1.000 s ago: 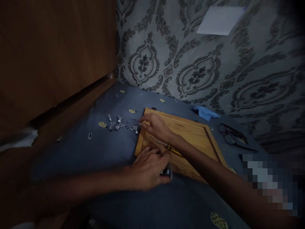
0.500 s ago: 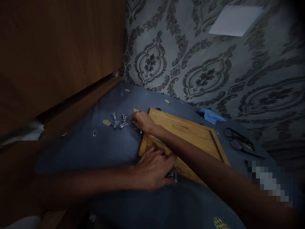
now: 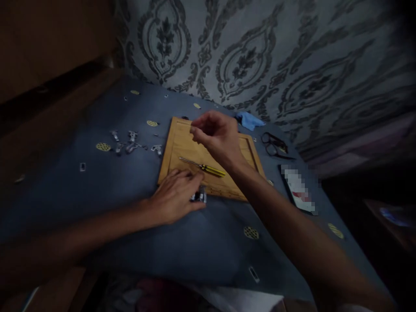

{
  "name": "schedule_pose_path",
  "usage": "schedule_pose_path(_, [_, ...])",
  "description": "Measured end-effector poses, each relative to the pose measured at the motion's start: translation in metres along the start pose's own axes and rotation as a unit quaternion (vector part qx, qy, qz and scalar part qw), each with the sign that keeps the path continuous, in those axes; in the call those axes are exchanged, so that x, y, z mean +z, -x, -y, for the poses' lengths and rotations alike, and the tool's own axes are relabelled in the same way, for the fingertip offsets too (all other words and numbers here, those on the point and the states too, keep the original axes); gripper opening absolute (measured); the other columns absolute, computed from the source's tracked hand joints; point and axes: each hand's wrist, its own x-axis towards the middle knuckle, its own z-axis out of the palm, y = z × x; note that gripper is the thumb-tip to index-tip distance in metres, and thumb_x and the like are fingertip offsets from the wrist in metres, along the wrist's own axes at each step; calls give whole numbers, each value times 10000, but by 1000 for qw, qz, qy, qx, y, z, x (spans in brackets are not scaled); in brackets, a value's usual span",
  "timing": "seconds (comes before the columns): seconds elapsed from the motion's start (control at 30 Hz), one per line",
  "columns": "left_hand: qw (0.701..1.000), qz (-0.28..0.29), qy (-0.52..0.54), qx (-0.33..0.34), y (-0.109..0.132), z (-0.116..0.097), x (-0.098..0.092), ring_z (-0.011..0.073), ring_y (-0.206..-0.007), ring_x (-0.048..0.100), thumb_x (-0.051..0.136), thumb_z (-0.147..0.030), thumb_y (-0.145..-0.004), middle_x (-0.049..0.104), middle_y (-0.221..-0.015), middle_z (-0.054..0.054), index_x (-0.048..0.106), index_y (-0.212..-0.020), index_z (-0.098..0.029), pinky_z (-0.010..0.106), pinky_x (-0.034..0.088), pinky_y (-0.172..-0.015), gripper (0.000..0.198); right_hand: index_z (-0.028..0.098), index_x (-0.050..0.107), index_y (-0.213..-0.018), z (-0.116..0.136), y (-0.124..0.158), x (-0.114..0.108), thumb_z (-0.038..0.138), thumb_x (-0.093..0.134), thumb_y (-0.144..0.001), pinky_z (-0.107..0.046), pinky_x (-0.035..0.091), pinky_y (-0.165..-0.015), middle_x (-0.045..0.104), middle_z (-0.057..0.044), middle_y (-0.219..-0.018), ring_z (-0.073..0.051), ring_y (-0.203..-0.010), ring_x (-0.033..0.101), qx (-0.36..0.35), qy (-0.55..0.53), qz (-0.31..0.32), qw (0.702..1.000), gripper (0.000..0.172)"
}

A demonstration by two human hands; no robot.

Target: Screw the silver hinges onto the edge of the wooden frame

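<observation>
My left hand (image 3: 177, 193) rests over the near edge of a framed wooden panel (image 3: 185, 141), its thumb and fingers closed on a shiny metal cabinet hinge (image 3: 201, 196) at that edge. Part of the hinge is hidden by the fingers. Above the panel is my right hand (image 3: 219, 136), thumb and fingertips pinched together; whatever they hold is too small or hidden to make out. Between the two hands, a screwdriver (image 3: 212, 170) with a yellow and black handle lies on the panel.
Several metal hinges (image 3: 131, 141) lie left of the panel on the blue patterned cloth (image 3: 97, 199). Beyond its right side are a blue cloth (image 3: 250, 120), eyeglasses (image 3: 273, 145) and a phone (image 3: 297, 190). A papered wall (image 3: 201, 56) rises behind; dark wooden furniture (image 3: 58, 47) stands left.
My right hand has come away from the hinges at the left, moving right and up over the panel. The screwdriver now shows fully. My left hand stays on the hinge; the view has shifted right.
</observation>
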Motion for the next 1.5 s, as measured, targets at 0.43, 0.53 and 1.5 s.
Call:
schedule_pose_path(0.43, [999, -37, 0, 18, 0, 4, 9, 303, -1080, 694, 831, -316, -854, 749, -1116, 49, 540, -1089, -214, 428, 510, -900, 388, 240, 827, -853, -40, 144, -19, 249, 779, -813, -257, 585, -663, 814, -20, -815, -150, -731, 743, 127, -127, -105, 978, 64])
schedule_pose_path(0.53, [999, -32, -2, 19, 0, 3, 8, 305, -1058, 698, 821, -311, -860, 755, -1106, 47, 553, -1096, -209, 430, 513, -878, 372, 237, 827, -876, -42, 145, -16, 247, 776, -836, -260, 594, -670, 825, -24, -834, -153, -725, 754, 127, -123, -83, 981, 65])
schedule_pose_path(1.5, [998, -54, -20, 32, 0, 2, 10, 288, -1015, 702, 849, -311, -836, 753, -1090, 56, 535, -1133, -204, 386, 511, -830, 445, 220, 767, -1016, -45, 149, -14, 98, 664, -946, -231, 642, -782, 809, -39, -953, -144, -866, 783, -124, 92, 1, 988, 174])
